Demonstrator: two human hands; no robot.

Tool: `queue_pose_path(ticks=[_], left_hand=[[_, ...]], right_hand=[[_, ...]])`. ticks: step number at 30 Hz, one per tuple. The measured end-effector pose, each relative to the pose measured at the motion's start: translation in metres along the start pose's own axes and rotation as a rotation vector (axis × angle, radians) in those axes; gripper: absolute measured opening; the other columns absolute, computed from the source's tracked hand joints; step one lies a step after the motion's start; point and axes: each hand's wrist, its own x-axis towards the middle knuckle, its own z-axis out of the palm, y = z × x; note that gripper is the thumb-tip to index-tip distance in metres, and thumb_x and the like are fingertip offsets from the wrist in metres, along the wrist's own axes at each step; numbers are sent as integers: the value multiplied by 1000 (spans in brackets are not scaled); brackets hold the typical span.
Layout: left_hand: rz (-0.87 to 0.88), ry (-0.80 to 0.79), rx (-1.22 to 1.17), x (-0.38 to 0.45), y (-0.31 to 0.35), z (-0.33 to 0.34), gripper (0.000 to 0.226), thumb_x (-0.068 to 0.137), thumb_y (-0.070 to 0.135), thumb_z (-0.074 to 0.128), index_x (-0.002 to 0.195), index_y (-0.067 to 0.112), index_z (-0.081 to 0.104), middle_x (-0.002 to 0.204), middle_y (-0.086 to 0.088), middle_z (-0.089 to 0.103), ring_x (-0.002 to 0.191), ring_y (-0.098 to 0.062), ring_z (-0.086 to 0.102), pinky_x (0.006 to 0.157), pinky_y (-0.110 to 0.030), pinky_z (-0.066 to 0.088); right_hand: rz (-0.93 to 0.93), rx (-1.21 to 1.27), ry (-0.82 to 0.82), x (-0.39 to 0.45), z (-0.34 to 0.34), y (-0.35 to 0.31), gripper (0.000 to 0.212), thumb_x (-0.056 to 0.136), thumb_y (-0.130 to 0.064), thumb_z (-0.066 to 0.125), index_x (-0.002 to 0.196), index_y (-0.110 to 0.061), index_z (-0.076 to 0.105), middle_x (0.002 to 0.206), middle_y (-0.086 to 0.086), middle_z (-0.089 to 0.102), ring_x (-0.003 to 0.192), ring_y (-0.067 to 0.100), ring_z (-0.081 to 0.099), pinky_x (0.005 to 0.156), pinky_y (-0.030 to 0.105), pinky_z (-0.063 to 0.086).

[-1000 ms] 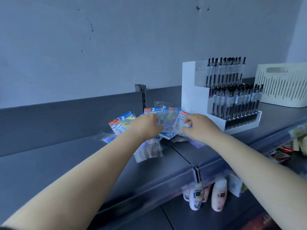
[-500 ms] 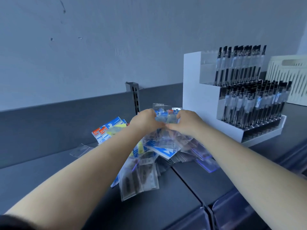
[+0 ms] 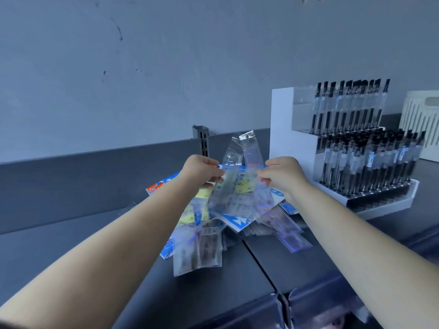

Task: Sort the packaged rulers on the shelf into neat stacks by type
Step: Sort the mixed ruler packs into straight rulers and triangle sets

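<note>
A loose pile of packaged rulers (image 3: 213, 231) in clear and blue sleeves lies on the dark shelf (image 3: 95, 252). Above the pile I hold up a fan of clear ruler packets (image 3: 240, 176), tops pointing up and away. My left hand (image 3: 202, 170) pinches the fan's left side, and my right hand (image 3: 282, 174) pinches its right side. Packets with orange and blue headers (image 3: 156, 187) stick out behind my left wrist.
A white tiered display of black pens (image 3: 351, 148) stands right of the pile. A pale slotted basket (image 3: 420, 119) sits at the far right. A slotted shelf upright (image 3: 202, 141) rises at the back panel. The shelf's front edge runs below my arms.
Both hands have lifted a bunch of clear packets off the pile and moved slightly apart, fanning them. The view has come closer to the shelf.
</note>
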Motion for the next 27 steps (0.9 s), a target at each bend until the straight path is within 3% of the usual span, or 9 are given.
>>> queue_pose_path(ticks=[2, 4, 8, 12, 16, 22, 27], left_hand=[[-9, 22, -80, -15, 2, -7, 26, 86, 2, 64, 111, 5, 60, 78, -4, 64, 63, -12, 63, 49, -22, 53], [-9, 58, -163, -35, 3, -15, 19, 87, 0, 61, 105, 6, 60, 76, -4, 62, 60, -12, 62, 45, -22, 52], [-21, 170, -253, -81, -6, -43, 14, 88, -3, 57, 88, 11, 61, 75, -4, 59, 59, -13, 60, 43, -20, 51], [-43, 283, -257, -128, -25, -83, 17, 87, 1, 58, 99, 12, 64, 83, -8, 64, 61, -16, 62, 50, -24, 52], [-49, 414, -264, -176, -42, -131, 17, 89, 2, 56, 92, 17, 65, 79, -3, 61, 62, -16, 61, 55, -26, 54], [-38, 545, -271, -251, -64, -216, 18, 89, 4, 57, 89, 19, 66, 79, -1, 61, 64, -18, 62, 57, -27, 54], [-57, 642, -269, -315, -85, -295, 18, 89, 2, 57, 90, 17, 66, 81, -4, 61, 66, -21, 62, 61, -31, 56]], right_hand=[[-18, 93, -9, -10, -2, -5, 39, 75, 13, 58, 107, 29, 44, 89, 43, 59, 70, 27, 50, 73, 39, 45], [-30, 186, -34, -21, 0, -10, 32, 78, 12, 58, 106, 25, 50, 80, 31, 62, 71, 27, 50, 75, 39, 47], [-19, 291, -151, -50, 23, -18, 32, 82, 7, 59, 113, 0, 57, 74, 7, 61, 64, 22, 57, 71, 33, 49], [-10, 376, -301, -90, 63, -28, 26, 85, 7, 57, 106, -7, 54, 77, 6, 59, 60, 17, 56, 61, 26, 48], [12, 437, -427, -131, 108, -42, 20, 84, 8, 57, 90, -11, 57, 79, 6, 61, 61, 16, 56, 55, 24, 48], [58, 567, -641, -196, 183, -75, 19, 85, 6, 58, 89, -13, 58, 80, 3, 58, 66, 16, 61, 53, 19, 53], [84, 575, -738, -258, 256, -103, 19, 84, 6, 59, 90, -12, 60, 83, 4, 60, 68, 16, 63, 56, 23, 54]])
